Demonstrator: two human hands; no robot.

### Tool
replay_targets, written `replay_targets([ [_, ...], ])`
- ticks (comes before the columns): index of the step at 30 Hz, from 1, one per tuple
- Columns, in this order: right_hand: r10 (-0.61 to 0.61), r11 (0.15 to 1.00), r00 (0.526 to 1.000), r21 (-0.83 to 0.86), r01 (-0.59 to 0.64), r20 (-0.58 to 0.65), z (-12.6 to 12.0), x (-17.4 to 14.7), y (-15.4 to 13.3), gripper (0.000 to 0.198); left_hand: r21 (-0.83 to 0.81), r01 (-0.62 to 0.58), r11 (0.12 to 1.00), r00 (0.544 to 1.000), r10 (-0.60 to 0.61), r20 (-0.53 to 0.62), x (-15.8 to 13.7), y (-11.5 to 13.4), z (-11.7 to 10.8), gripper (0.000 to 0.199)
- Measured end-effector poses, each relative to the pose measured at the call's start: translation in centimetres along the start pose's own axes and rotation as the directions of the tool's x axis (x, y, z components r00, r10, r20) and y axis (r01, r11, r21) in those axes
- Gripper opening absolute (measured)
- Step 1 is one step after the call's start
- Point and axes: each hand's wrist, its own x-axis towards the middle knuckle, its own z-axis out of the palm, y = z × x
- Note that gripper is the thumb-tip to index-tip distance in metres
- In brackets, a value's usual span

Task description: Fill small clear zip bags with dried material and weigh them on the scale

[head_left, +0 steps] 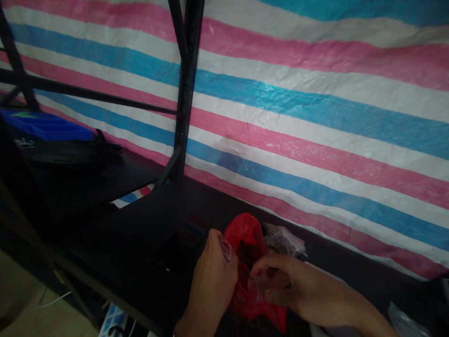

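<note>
An open red plastic bag [245, 229] lies on the black shelf between my hands, with small dark brown pieces inside. My left hand [212, 278] is closed at the bag's left side. A clear plastic piece [225, 248] shows by its thumb and fingers; its full shape is hidden. At the bag's right, my right hand [305, 288] is curled, pinching a small clear plastic bag [260, 286] over the red one. Behind it rests a clear bag of small brown pieces [282, 241].
The black shelf [140, 238] has upright metal posts [187, 93] behind it. A striped plastic sheet [298, 112] forms the back wall. On the left shelf sits a blue divided tray [52, 127]. A dark glossy flat object [178, 250] and a clear plastic bag [409, 322] lie nearby.
</note>
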Motion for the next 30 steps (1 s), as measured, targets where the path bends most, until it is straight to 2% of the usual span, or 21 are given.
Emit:
replay_targets([
  [3,-0.014,0.992,0.994,-0.128,0.001,-0.106,-0.6,0.0,0.3,0.019,0.043,0.041,0.998,0.999,-0.04,-0.028,-0.6,0.5,-0.4,0.009],
  [5,-0.056,0.97,0.982,-0.242,0.01,-0.183,-0.7,0.2,0.2,0.024,0.082,0.087,0.993,0.996,-0.086,-0.02,-1.3,0.6,-0.7,0.008],
  [8,-0.097,0.937,0.982,-0.347,0.036,-0.161,-0.1,0.4,-0.3,0.034,0.104,0.17,0.98,0.979,-0.18,0.097,-2.7,0.3,-0.8,0.021],
  [10,-0.087,0.929,0.985,-0.368,0.026,-0.151,0.6,0.5,-0.4,0.039,0.075,0.207,0.975,0.957,-0.218,0.192,-3.4,-0.2,-0.7,0.019],
  [12,-0.073,0.919,0.98,-0.395,-0.007,-0.187,1.2,0.5,-0.3,0.04,-0.002,0.21,0.978,0.948,-0.203,0.244,-3.8,-0.6,-0.4,0.017],
  [15,-0.07,0.89,0.96,-0.452,-0.063,-0.271,1.7,0.6,0.0,0.037,-0.157,0.17,0.973,0.969,-0.137,0.205,-3.6,-0.9,-0.2,0.024],
  [18,-0.111,0.884,0.956,-0.466,-0.03,-0.272,1.8,0.9,-0.1,0.038,-0.265,0.149,0.953,0.985,-0.121,0.119,-3.4,-0.7,-0.4,0.024],
  [25,-0.159,0.869,0.948,-0.495,0.001,-0.276,2.3,3.0,-0.6,0.038,-0.362,0.13,0.923,0.989,-0.146,-0.016,-2.8,-0.2,-0.6,0.024],
  [27,-0.185,0.876,0.943,-0.481,0.031,-0.276,2.7,3.3,-0.4,0.039,-0.43,0.149,0.891,0.985,-0.17,-0.011,-2.4,-0.1,-0.7,0.023],
  [30,-0.186,0.901,0.93,-0.432,0.033,-0.316,3.2,3.5,0.1,0.043,-0.513,0.225,0.828,0.972,-0.225,0.063,-1.9,0.0,-1.1,0.023],
])
